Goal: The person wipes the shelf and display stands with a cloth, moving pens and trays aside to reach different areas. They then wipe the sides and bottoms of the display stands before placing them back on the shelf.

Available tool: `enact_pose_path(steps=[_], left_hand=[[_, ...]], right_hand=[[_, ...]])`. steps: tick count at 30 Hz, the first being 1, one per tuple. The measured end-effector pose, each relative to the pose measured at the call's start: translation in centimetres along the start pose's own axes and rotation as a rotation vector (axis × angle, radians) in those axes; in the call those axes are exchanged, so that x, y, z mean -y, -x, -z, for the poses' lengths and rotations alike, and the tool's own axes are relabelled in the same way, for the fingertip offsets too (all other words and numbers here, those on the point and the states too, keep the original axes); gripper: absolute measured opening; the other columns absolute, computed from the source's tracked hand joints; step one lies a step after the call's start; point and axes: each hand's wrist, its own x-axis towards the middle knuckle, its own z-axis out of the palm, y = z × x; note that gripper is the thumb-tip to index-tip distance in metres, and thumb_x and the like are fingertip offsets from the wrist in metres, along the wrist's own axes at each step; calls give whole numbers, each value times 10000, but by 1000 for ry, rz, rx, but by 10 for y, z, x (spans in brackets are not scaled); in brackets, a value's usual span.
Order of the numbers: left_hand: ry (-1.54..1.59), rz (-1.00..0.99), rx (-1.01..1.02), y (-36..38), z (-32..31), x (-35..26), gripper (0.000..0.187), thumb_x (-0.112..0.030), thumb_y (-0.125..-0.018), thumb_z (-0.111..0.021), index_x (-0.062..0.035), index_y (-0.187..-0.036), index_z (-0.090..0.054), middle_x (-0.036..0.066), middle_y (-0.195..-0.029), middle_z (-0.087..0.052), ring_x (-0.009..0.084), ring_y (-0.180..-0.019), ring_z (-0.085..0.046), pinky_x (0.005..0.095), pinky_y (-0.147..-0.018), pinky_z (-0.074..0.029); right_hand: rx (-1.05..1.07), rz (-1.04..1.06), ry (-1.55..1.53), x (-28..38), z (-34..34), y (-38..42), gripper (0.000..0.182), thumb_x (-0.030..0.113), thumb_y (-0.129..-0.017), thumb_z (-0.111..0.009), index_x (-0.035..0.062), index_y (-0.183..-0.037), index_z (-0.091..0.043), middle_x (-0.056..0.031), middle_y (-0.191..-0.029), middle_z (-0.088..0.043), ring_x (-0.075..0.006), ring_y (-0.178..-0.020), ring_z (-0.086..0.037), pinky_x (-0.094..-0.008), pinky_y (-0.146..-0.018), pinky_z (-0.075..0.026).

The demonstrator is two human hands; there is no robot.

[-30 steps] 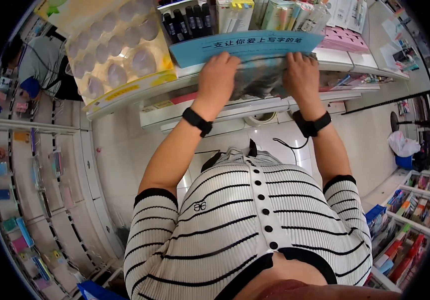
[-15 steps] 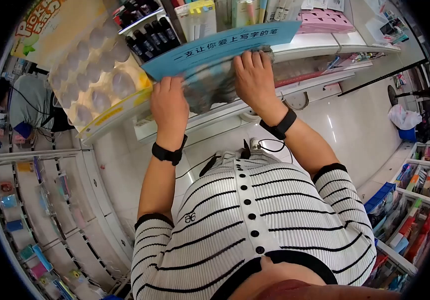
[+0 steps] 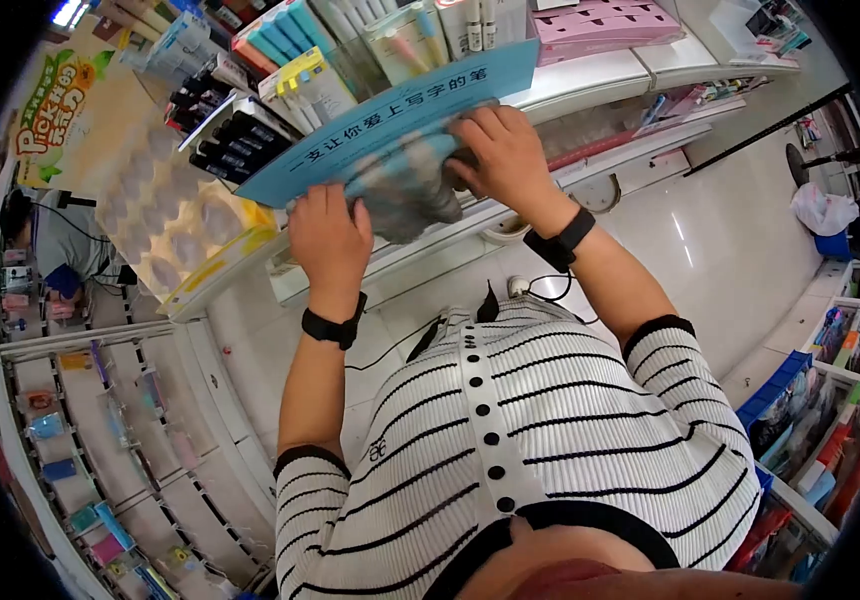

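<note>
Two bare hands reach forward to a blue sign [image 3: 390,120] with dark lettering, at the front of a white shelf [image 3: 595,80]. Between them is a crumpled grey-and-blue cloth [image 3: 405,185], lying against the sign's lower part and hanging below it. The right hand [image 3: 505,155] has its grip closed on the cloth's right end, fingers curled over the top and thumb underneath. The left hand [image 3: 330,240] is at the other end, fingertips up by the sign's lower left corner, thumb apart from the fingers and beside the cloth; whether its grip is closed on anything, I cannot tell. Each wrist wears a black band.

Beyond the grips, behind the sign, stand black markers [image 3: 240,140] and boxed pens [image 3: 405,45]. Left of the left grip is a yellow tray [image 3: 225,262] with clear round cups; beyond the right grip, a pink box [image 3: 605,30]. Far left, another person [image 3: 70,250] bends down.
</note>
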Motion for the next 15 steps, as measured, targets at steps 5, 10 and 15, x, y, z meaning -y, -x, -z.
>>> enact_pose_path(steps=[5, 10, 15], left_hand=[[63, -58, -29, -17, -8, -40, 343, -211, -786, -735, -47, -1061, -613, 129, -991, -581, 336, -947, -573, 434, -825, -467], [145, -120, -42, -39, -20, -87, 364, -206, -766, -746, -42, -1059, -604, 128, -990, -570, 334, -946, -561, 434, -827, -458], [248, -164, 36, -66, -28, -135, 406, -189, -751, -749, -35, -1088, -585, 137, -1003, -561, 343, -947, -549, 440, -824, -450]], right_hand=[[-1, 16, 43, -47, 20, 8, 455, 241, -680, -820, 141, -1058, -587, -59, -1040, -565, -289, -972, -546, -400, -845, -459], [2, 25, 71, -101, 51, 17, 453, 232, -685, -824, 135, -1062, -592, -68, -1026, -569, -299, -970, -548, -413, -833, -458], [3, 5, 80, -150, 87, 28, 446, 195, -719, -805, 124, -1111, -605, -78, -1037, -572, -316, -965, -551, -414, -842, -450]])
